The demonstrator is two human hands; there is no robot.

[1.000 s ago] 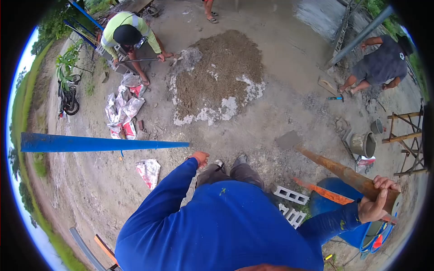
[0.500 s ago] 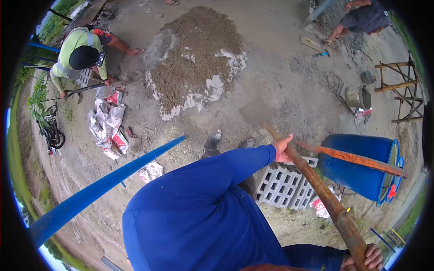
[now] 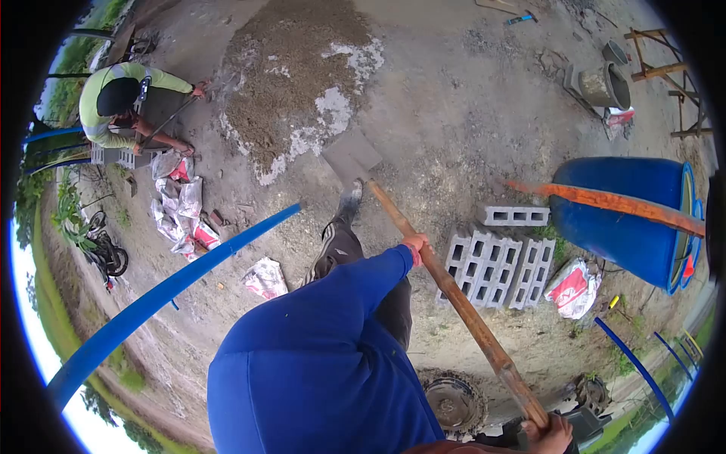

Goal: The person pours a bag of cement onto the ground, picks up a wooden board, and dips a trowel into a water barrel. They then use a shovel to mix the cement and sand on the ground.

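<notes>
My left hand (image 3: 414,244) grips the middle of a long brown shovel handle (image 3: 461,303). Down at the frame's bottom edge, my right hand (image 3: 556,436) holds the handle's end. The grey flat shovel blade (image 3: 352,155) rests on the ground at the near edge of a sand pile (image 3: 295,68) streaked with white cement. My foot (image 3: 349,200) stands just behind the blade.
A person in a green shirt (image 3: 113,94) crouches left of the pile with a tool. Empty cement bags (image 3: 178,204), a long blue pipe (image 3: 174,280), grey concrete blocks (image 3: 495,265), a blue barrel (image 3: 628,216) and a bucket (image 3: 605,85) lie around.
My left hand has taken hold of the handle and slid along it. The shovel swung left, so its blade now lies at the sand pile's edge. My view turned right.
</notes>
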